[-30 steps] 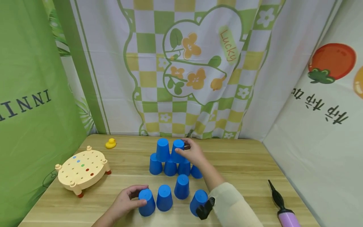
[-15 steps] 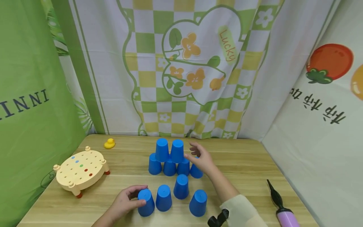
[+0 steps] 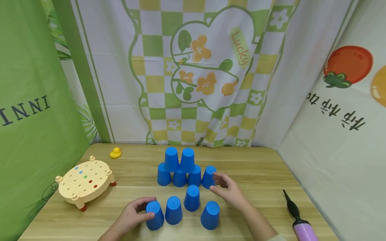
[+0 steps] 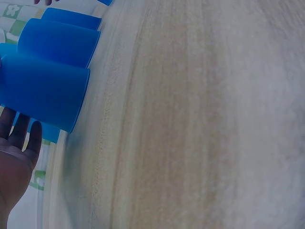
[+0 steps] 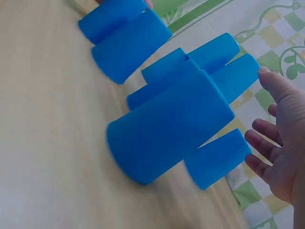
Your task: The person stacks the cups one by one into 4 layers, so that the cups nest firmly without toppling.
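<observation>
Several blue plastic cups stand upside down on the wooden table. My left hand (image 3: pixel 134 214) holds the front-left cup (image 3: pixel 155 216), its thumb on the near side and its fingers behind. Beside that stands another cup (image 3: pixel 173 211). At the back, two cups, a left one (image 3: pixel 171 160) and a right one (image 3: pixel 187 160), sit on a row of three. My right hand (image 3: pixel 228 190) is half spread, its fingertips right at the right side of the lone cup (image 3: pixel 208 178) at the row's right end. Two more cups, one central (image 3: pixel 192 199) and one front-right (image 3: pixel 210 216), stand nearer.
A round cream pegboard stool (image 3: pixel 85 180) with red-tipped legs stands at the left of the table (image 3: pixel 253 167). A yellow rubber duck (image 3: pixel 115 153) sits behind it. A balloon pump (image 3: pixel 297 214) with a black nozzle and purple body lies at the right. Printed curtains enclose the table.
My right hand has let go of the right upper cup, drawn back to the right, and come down beside the lone cup. My left hand stays on its cup.
</observation>
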Action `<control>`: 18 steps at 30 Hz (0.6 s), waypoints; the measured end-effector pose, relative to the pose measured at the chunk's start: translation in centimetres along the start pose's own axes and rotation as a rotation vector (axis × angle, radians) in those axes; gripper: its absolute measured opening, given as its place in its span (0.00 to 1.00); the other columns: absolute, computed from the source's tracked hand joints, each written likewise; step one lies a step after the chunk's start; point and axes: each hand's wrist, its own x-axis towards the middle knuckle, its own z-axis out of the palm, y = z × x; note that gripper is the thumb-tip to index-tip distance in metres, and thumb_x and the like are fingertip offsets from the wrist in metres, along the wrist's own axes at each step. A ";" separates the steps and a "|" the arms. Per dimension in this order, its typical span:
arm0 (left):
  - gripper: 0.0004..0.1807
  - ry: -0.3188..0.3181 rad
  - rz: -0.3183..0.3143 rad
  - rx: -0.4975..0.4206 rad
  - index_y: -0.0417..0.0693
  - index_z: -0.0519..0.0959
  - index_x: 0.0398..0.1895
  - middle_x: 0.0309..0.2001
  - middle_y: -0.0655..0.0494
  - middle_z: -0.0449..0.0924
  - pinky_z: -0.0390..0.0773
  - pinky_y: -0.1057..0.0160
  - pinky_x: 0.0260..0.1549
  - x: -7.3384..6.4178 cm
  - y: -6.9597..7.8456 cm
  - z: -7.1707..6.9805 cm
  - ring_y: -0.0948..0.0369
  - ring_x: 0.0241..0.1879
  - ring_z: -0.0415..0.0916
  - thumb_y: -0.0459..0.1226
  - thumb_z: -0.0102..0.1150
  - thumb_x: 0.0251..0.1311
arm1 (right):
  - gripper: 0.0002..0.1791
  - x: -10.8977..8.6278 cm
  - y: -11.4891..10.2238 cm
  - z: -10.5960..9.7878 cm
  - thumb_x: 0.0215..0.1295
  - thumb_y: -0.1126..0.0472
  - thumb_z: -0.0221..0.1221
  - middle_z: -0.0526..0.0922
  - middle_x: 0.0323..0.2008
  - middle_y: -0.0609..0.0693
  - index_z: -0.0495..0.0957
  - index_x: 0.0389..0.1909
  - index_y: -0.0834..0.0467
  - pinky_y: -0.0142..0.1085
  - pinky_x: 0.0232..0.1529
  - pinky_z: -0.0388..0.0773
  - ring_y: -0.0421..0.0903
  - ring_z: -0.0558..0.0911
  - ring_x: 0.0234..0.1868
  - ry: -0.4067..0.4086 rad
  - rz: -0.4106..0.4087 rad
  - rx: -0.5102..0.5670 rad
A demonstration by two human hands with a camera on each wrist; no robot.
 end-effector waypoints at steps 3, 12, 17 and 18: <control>0.31 0.001 0.003 0.006 0.33 0.72 0.62 0.62 0.36 0.74 0.79 0.58 0.56 0.0 0.0 0.0 0.50 0.59 0.74 0.40 0.67 0.59 | 0.30 -1.3 0.6 -0.2 0.63 0.56 0.65 0.79 0.57 0.62 0.71 0.64 0.61 0.45 0.58 0.76 0.57 0.79 0.56 -0.026 -0.024 -0.014; 0.31 -0.009 0.021 0.017 0.32 0.72 0.62 0.62 0.35 0.74 0.77 0.70 0.52 -0.2 0.1 0.0 0.66 0.54 0.75 0.40 0.66 0.59 | 0.34 -4.1 1.9 0.1 0.60 0.53 0.67 0.77 0.58 0.64 0.69 0.64 0.62 0.45 0.57 0.77 0.60 0.78 0.56 -0.172 -0.078 -0.047; 0.31 -0.010 0.015 0.004 0.32 0.72 0.62 0.63 0.35 0.73 0.76 0.72 0.51 -0.2 0.0 0.0 0.71 0.52 0.75 0.39 0.67 0.59 | 0.36 -4.3 2.2 0.5 0.58 0.50 0.69 0.77 0.60 0.62 0.69 0.65 0.60 0.57 0.60 0.74 0.59 0.77 0.58 -0.212 0.019 -0.032; 0.31 -0.010 0.009 0.000 0.33 0.72 0.63 0.63 0.35 0.73 0.75 0.73 0.51 -0.2 -0.1 0.0 0.72 0.52 0.75 0.39 0.67 0.59 | 0.37 -4.4 2.3 0.5 0.58 0.49 0.69 0.77 0.60 0.61 0.69 0.65 0.60 0.57 0.60 0.74 0.58 0.76 0.59 -0.217 0.036 -0.028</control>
